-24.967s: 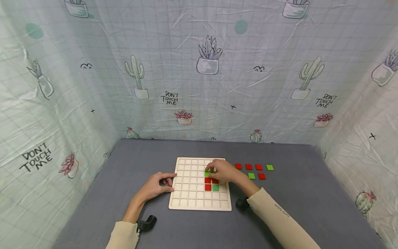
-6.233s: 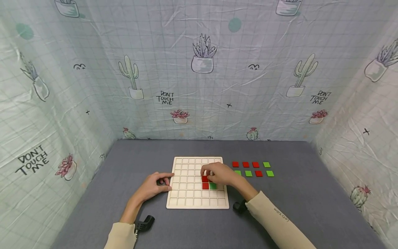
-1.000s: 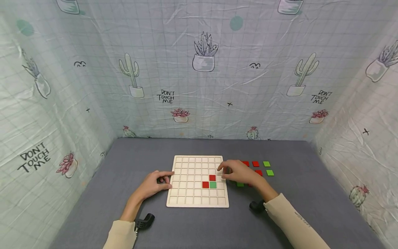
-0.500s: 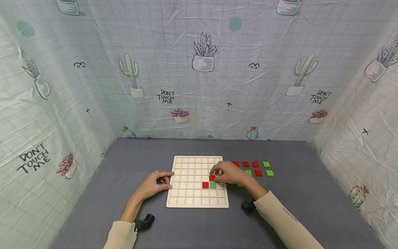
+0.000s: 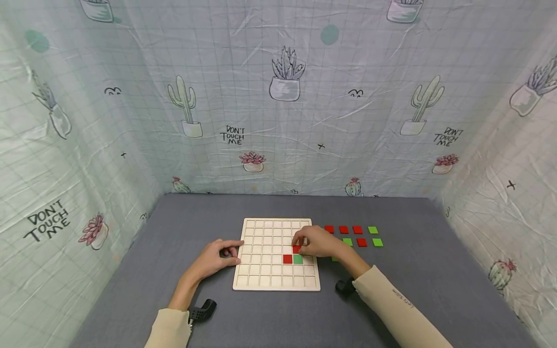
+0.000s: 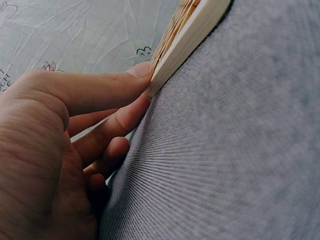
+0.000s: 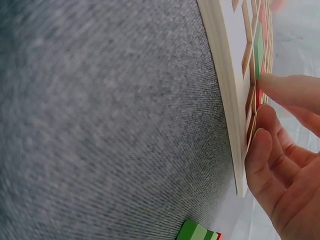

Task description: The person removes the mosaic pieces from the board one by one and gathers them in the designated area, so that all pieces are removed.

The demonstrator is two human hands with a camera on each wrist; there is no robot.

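The light wooden grid board (image 5: 256,282) lies flat on the table, holding a red tile (image 5: 287,259), a green tile (image 5: 298,259) beside it, and a second red tile (image 5: 297,250) behind the green one. My right hand (image 5: 319,241) has thumb and index finger at that second red tile, partly covering it. In the right wrist view, the thumb meets the tile's edge while other fingertips rest on the board. My left hand (image 5: 212,258) touches the board's left edge with index finger and thumb spread apart; its other fingers are loosely curled.
Right of the board lie loose tiles in rows: several red ones (image 5: 357,229) and several green ones (image 5: 377,242). My right hand and forearm partly hide some. The grey table (image 5: 270,319) ends at a patterned curtain (image 5: 217,169). Both wrists carry black devices (image 5: 203,310).
Over the last second my right hand moved left from the loose tiles to the board's red tile. Compared with earlier, fewer tiles sit on the board and more lie beside it. My left hand stays.
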